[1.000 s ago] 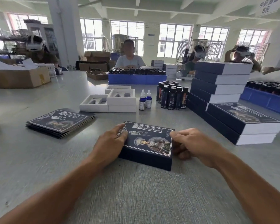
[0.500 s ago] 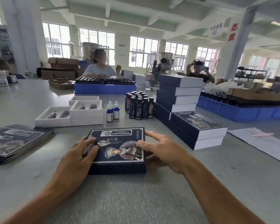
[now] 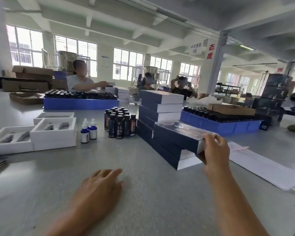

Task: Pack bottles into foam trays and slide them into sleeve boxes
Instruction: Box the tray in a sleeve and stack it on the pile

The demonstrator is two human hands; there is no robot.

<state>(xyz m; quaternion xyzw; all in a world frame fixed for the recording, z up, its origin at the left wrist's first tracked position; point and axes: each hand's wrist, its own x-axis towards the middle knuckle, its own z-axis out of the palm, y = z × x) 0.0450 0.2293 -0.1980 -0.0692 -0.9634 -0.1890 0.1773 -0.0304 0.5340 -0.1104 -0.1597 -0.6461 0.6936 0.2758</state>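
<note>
Finished sleeve box transferred to the stack.

The right hand (image 3: 213, 150) grips the near end of the sleeve box (image 3: 180, 133), thumb and fingers clamped on it, setting it atop the low stack of sleeve boxes (image 3: 162, 150); half a second ago it lay on the tabletop (image 3: 143, 201) between both hands. The left hand (image 3: 100, 186) has let go and hovers flat, fingers relaxed. Judgement: one unit done; foam trays (image 3: 53, 132) and bottles (image 3: 119, 123) await the next cycle.
</note>
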